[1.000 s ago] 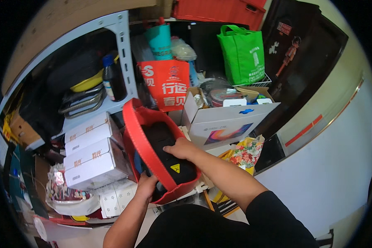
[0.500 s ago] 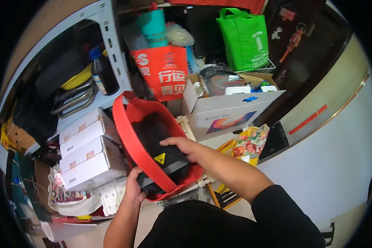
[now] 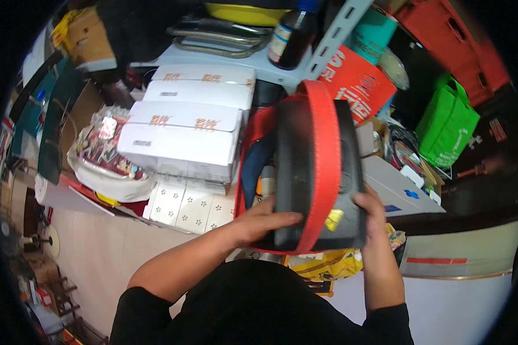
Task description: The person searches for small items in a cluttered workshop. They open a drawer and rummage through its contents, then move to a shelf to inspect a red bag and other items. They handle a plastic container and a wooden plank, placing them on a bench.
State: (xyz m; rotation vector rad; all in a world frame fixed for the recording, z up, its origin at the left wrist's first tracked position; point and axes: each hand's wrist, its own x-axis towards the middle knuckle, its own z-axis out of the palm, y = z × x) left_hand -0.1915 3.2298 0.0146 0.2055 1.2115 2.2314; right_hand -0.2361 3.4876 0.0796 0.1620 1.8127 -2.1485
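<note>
A black box-shaped case [image 3: 293, 172] with a yellow triangular sticker stands in a red basket [image 3: 241, 190]. The basket's wide red handle [image 3: 323, 155] arches across the front of the case. My left hand [image 3: 259, 223] grips the case's lower left side, thumb on its front and the other fingers hidden. On the right side my right hand [image 3: 374, 215] holds the same case, thumb on the front face. Between case and basket wall show a dark blue cloth-like item [image 3: 253, 169] and a small grey and orange object [image 3: 266, 183].
White boxes [image 3: 181, 135] stand left of the basket, beside a white bag [image 3: 112, 184] of small items. Behind is a grey shelf [image 3: 213, 60] with a dark bottle [image 3: 292, 37]. To the right are a white carton [image 3: 394, 184], a green bag [image 3: 449, 123] and a yellow bag [image 3: 328, 263].
My view has swung left. My left hand has gone from the basket's rim to the case, and my right hand from its top to its right side. The case now sits more upright.
</note>
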